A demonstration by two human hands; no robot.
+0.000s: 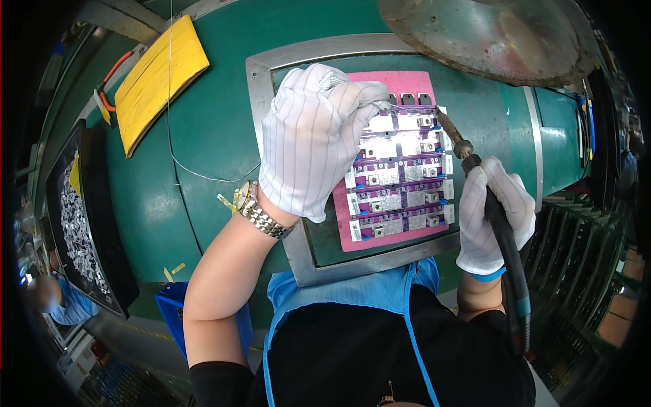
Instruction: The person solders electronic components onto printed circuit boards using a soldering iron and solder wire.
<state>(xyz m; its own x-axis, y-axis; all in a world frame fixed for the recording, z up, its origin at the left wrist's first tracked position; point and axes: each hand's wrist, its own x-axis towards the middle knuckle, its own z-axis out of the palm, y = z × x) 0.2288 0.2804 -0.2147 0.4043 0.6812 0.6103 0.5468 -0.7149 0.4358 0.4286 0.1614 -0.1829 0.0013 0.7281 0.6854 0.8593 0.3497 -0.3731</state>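
My left hand, in a white striped glove, is closed in a pinch over the upper left of a purple circuit board panel. Thin solder wire runs into that hand from the left, and its end points toward the board's upper right. My gloved right hand grips a soldering iron with a black cable. The iron's tip is by the board's upper right corner; whether it touches cannot be made out. Several black components line the board's top edge. Under it lies a pink foam pad.
A metal frame surrounds the pad. Overhead at upper right hangs a round metal hood. Left are a yellow pad, an orange-handled tool and a black tray of small metal parts. A blue bin sits below my left arm.
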